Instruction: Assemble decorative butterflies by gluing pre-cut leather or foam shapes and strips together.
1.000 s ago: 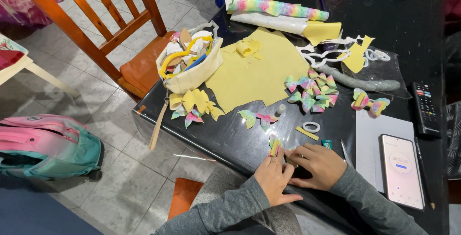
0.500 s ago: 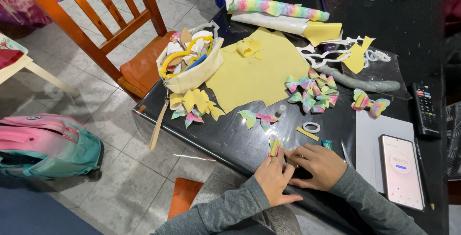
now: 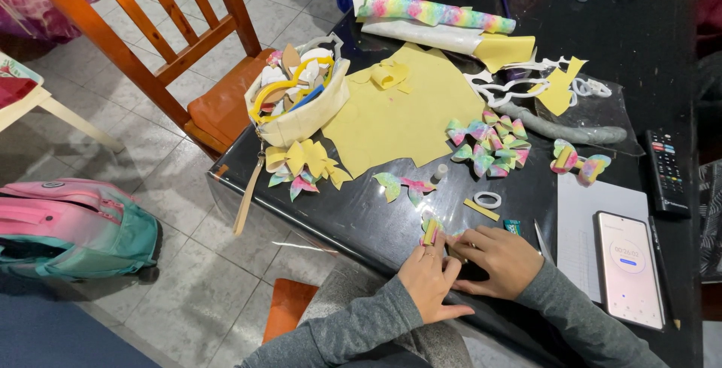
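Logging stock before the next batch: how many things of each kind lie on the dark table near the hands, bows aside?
Phone: 1
Remote control: 1
Yellow sheet: 1
White ring: 1
Rainbow roll: 1
Pouch of cutouts: 1
Total: 6
Both hands, left hand and right hand, press one small rainbow piece.

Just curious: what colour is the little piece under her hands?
Pastel rainbow piece, pinks, yellows and greens; seen in the head view.
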